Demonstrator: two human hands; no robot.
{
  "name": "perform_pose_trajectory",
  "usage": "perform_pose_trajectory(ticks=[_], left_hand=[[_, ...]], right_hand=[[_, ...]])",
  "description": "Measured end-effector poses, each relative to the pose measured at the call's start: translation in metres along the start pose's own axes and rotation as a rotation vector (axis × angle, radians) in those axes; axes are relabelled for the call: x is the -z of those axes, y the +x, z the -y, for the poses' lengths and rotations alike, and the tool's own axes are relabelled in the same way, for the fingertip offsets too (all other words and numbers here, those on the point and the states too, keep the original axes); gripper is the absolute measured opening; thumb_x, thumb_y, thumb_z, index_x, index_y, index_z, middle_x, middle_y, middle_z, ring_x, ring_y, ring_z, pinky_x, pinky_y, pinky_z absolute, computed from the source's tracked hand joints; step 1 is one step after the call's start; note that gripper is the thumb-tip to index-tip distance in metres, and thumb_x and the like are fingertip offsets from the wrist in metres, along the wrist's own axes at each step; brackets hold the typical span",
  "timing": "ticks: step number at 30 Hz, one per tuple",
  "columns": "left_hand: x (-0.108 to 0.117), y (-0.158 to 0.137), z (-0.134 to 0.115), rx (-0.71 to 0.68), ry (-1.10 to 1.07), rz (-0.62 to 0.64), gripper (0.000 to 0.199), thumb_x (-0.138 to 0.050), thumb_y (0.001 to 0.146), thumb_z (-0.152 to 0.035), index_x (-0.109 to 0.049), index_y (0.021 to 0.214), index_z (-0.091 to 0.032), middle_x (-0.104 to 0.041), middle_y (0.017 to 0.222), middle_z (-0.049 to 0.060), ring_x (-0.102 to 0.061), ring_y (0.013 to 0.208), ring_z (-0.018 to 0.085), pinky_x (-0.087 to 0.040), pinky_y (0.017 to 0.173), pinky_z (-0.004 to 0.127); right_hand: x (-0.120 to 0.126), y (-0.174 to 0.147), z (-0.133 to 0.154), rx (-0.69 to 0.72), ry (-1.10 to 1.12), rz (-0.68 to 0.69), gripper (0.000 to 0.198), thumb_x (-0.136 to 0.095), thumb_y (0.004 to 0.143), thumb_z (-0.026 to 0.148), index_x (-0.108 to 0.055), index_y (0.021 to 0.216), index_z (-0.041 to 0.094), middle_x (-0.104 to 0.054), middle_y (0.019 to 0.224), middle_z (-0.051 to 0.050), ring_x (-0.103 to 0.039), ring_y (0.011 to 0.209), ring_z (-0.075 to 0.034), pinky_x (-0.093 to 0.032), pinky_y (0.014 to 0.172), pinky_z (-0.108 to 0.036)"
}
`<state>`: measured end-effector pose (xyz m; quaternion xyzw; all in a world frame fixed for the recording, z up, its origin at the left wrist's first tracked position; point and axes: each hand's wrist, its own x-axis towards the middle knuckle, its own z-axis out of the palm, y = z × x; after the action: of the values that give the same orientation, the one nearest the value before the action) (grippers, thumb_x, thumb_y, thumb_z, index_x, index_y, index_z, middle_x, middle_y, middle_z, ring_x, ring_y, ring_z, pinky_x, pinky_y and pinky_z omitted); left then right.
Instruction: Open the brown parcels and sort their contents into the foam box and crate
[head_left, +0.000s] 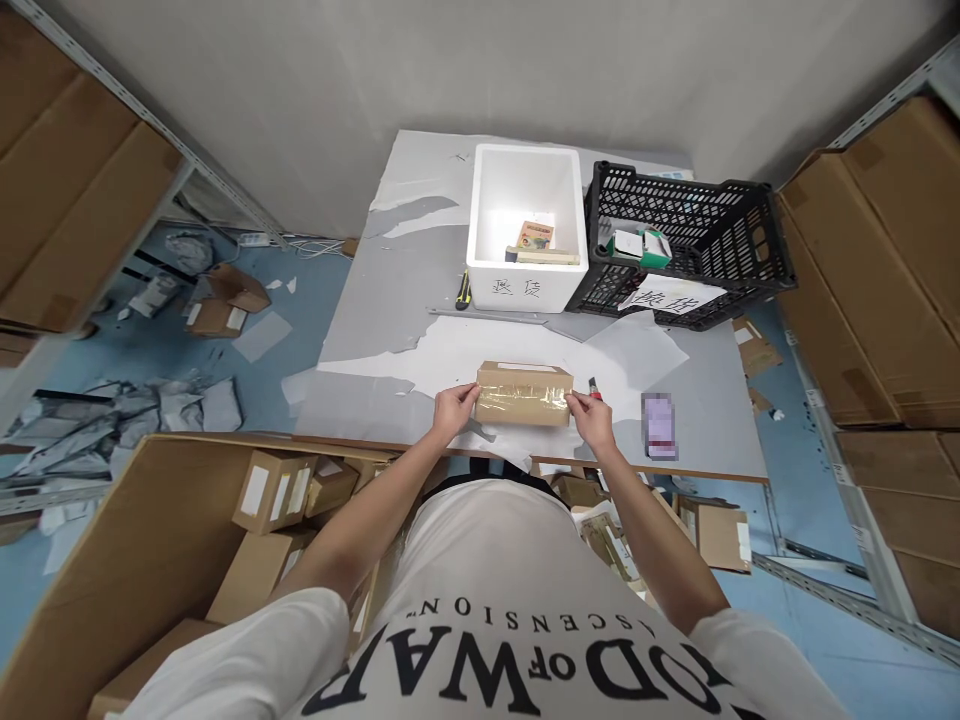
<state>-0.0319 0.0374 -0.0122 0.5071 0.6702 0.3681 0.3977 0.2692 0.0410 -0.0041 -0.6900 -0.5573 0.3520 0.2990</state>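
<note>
A small cardboard box (pixel 523 394) with shiny tape across its side is held between my two hands at the table's front. My left hand (pixel 454 410) pinches its left end. At the opposite end, my right hand (pixel 591 418) grips the corner with fingers closed. Just beyond the right hand lies a red-handled cutter (pixel 595 388), partly hidden by the fingers. A phone (pixel 659 426) with a blurred screen rests farther right. Whether the box touches the table I cannot tell.
A white foam box (pixel 517 285) with small packets inside stands at the back, beside a black plastic crate (pixel 690 270) holding small cartons. A yellow-black utility knife (pixel 463 290) lies left of it. A large open carton (pixel 172 470) full of parcels stands at lower left.
</note>
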Motion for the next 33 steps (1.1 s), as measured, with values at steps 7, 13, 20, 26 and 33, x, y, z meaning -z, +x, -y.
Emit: perform_pose_trajectory(ticks=[7, 13, 20, 26, 33], left_hand=[[-0.004, 0.019, -0.007, 0.095, 0.056, -0.059, 0.035, -0.062, 0.078, -0.048, -0.076, 0.083, -0.017, -0.075, 0.081, 0.005, -0.07, 0.08, 0.022, -0.052, 0.075, 0.029], [-0.003, 0.016, 0.003, 0.085, -0.032, 0.002, 0.036, -0.067, 0.074, -0.042, -0.074, 0.096, -0.015, -0.074, 0.098, 0.009, -0.069, 0.089, 0.022, -0.054, 0.082, 0.032], [-0.007, 0.008, 0.011, 0.115, -0.126, -0.024, 0.049, -0.07, 0.072, -0.045, -0.069, 0.107, -0.01, -0.071, 0.106, 0.014, -0.068, 0.098, 0.026, -0.053, 0.09, 0.038], [-0.006, 0.005, 0.014, 0.096, -0.1, -0.025, 0.043, -0.063, 0.08, -0.042, -0.068, 0.11, -0.013, -0.069, 0.112, 0.013, -0.065, 0.105, 0.025, -0.05, 0.095, 0.039], [0.004, -0.001, 0.044, 0.112, -0.096, 0.137, 0.052, -0.063, 0.074, -0.025, -0.059, 0.125, -0.016, -0.061, 0.128, 0.012, -0.059, 0.116, 0.027, -0.046, 0.101, 0.043]], right_hand=[[-0.01, 0.02, 0.002, -0.087, -0.018, 0.024, 0.053, -0.052, 0.078, 0.065, -0.075, 0.08, 0.017, -0.073, 0.068, -0.007, -0.065, 0.062, -0.022, -0.052, 0.065, -0.032], [-0.017, 0.025, -0.01, -0.108, -0.008, 0.004, 0.055, -0.053, 0.075, 0.068, -0.073, 0.077, 0.016, -0.071, 0.065, -0.008, -0.064, 0.062, -0.021, -0.051, 0.064, -0.03], [-0.024, 0.018, -0.012, -0.173, 0.129, 0.006, 0.064, -0.051, 0.074, 0.071, -0.07, 0.094, 0.012, -0.072, 0.084, -0.011, -0.064, 0.067, -0.021, -0.052, 0.064, -0.032], [-0.026, 0.008, -0.025, -0.164, 0.224, 0.036, 0.061, -0.037, 0.085, 0.061, -0.065, 0.109, 0.013, -0.07, 0.102, -0.014, -0.066, 0.079, -0.021, -0.054, 0.072, -0.035], [-0.026, -0.01, -0.056, -0.025, 0.116, 0.179, 0.061, -0.058, 0.075, 0.026, -0.048, 0.135, 0.021, -0.054, 0.134, -0.014, -0.06, 0.111, -0.026, -0.05, 0.092, -0.043]])
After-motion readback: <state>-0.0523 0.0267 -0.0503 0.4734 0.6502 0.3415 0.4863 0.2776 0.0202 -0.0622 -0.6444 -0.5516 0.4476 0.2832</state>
